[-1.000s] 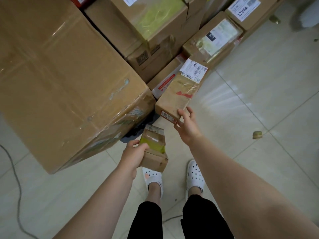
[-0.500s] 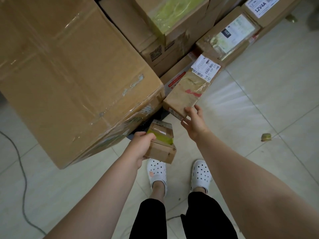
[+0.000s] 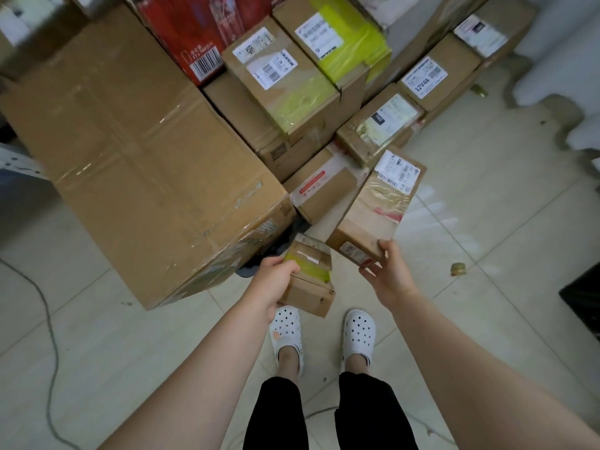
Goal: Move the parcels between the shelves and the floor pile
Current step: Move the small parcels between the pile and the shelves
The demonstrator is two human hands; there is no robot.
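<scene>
My left hand [image 3: 272, 285] grips a small cardboard parcel [image 3: 310, 280] with yellow-green tape, held above my feet. My right hand [image 3: 389, 275] grips the near end of a longer brown parcel [image 3: 373, 211] that carries a white label at its far end; this parcel is tilted up, clear of the floor. Both parcels hang just in front of the floor pile [image 3: 311, 92] of cardboard boxes.
A very large taped box [image 3: 139, 164] fills the left. Behind it lie a red carton [image 3: 201, 30], labelled boxes with yellow tape [image 3: 344, 40] and a flat box with red print [image 3: 321, 190]. Tiled floor [image 3: 503, 206] spreads right, with a small scrap [image 3: 457, 269] and a cable [image 3: 48, 336].
My right hand has lifted the long parcel off the pile's edge and drawn it toward me. My view has pulled back and up, showing more of the pile. My left hand keeps its small parcel.
</scene>
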